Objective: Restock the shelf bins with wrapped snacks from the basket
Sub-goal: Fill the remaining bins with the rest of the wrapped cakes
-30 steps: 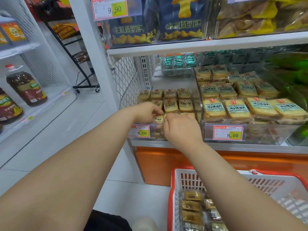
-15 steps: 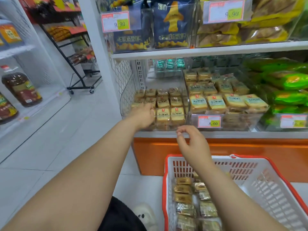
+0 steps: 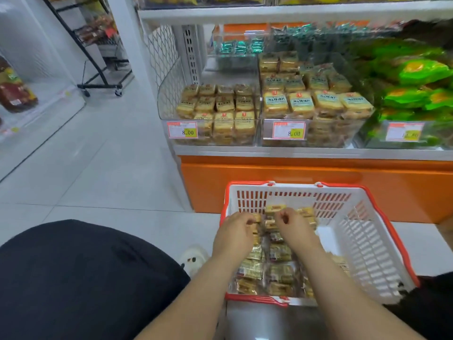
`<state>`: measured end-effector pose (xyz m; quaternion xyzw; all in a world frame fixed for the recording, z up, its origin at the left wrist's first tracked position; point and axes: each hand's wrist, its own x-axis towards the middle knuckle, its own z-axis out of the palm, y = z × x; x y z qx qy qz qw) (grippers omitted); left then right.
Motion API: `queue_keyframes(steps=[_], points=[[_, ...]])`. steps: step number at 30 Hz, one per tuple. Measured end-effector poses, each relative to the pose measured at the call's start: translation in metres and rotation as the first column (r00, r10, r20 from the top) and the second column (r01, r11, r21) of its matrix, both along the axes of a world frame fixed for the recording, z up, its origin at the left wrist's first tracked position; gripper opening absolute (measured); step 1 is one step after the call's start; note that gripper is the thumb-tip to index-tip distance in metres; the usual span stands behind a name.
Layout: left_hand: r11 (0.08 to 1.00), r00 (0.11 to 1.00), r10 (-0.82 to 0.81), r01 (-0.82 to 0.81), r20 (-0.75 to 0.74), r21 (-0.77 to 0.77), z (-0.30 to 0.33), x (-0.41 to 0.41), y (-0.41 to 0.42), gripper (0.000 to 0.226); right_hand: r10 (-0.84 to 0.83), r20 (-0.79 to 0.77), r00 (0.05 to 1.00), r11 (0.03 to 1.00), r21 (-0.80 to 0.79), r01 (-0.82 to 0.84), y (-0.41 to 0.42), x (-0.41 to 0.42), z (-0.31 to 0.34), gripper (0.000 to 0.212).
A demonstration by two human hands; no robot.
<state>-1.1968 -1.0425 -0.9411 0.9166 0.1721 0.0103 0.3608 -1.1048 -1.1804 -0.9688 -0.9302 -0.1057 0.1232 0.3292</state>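
While both hands are down in the basket [image 3: 377, 241], the left hand [image 3: 234, 235] has its fingers curled onto a wrapped snack at the top of the pile, and the right hand [image 3: 293, 225] is curled over too, fingertips pinching at the edge of another packet just beside it; whether either packet is truly lifted off the heap, I cannot tell. The wrapped snacks [image 3: 266, 269] lie loose and jumbled along the basket's left side, on the floor right below the shelf. These look like light little cakes in glossy film, so weight is no worry, but that wrapper should be slick and crinkly, and the cake inside soft enough to crush under a hard squeeze. Best bet, to my eye: take each one across its flat faces or short sides, thumb against fingers, with gentle pressure, rather than by the crimped end seal, which could slip or tear. Up above waits the left shelf bin [image 3: 171, 104], its rows of matching yellow packets [image 3: 224, 110] already neatly laid, with the neighbouring bin [image 3: 343, 133] of larger packs just beside it.
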Motion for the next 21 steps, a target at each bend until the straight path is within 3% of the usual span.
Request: queue_keyframes(steps=[6, 10, 14, 17, 21], points=[[0.983, 0.997, 0.055, -0.064, -0.055, -0.174, -0.006, 0.017, 0.008, 0.036, 0.038, 0.056, 0.998, 0.924, -0.383, -0.014, -0.013, 0.005, -0.055, 0.018], [0.974, 0.996, 0.062, -0.073, -0.059, -0.214, -0.012, 0.029, 0.01, 0.035, 0.229, 0.157, 0.961, 0.841, -0.529, -0.114, -0.005, 0.026, -0.077, 0.036], [0.976, 0.995, 0.035, -0.054, -0.093, -0.21, -0.018, 0.036, 0.011, 0.034, 0.337, 0.048, 0.94, 0.713, -0.665, -0.222, 0.007, 0.053, -0.096, 0.041], [0.976, 0.994, 0.031, -0.053, -0.105, -0.211, -0.022, 0.039, 0.017, 0.033, 0.291, -0.032, 0.956, 0.678, -0.699, -0.229, 0.006, 0.064, -0.105, 0.044], [0.976, 0.993, 0.046, -0.068, -0.11, -0.207, -0.022, 0.038, 0.023, 0.033, 0.279, -0.033, 0.96, 0.748, -0.62, -0.239, -0.001, 0.07, -0.104, 0.041]])
